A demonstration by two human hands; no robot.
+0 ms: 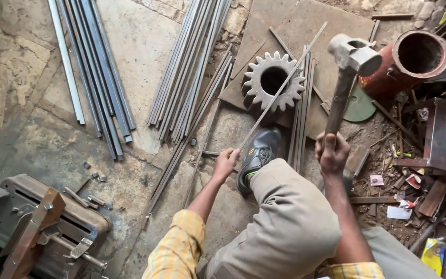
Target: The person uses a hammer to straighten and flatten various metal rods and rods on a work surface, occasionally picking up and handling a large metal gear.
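Note:
My left hand [226, 162] grips the near end of a thin steel rod [280, 89] that runs up and to the right across a large grey toothed gear [273, 80]. My right hand [332, 153] is closed around the wooden handle of a hammer [353, 53], its heavy grey head raised above the floor. My black shoe [258, 155] rests beside the rod, just below the gear. A bent knee in grey trousers fills the bottom centre.
Bundles of long steel strips [95, 67] and thin rods [188, 67] lie on the stone floor. A red rusty pipe [408, 62] and metal scrap crowd the right side. A rusty machine [47, 227] stands at the bottom left.

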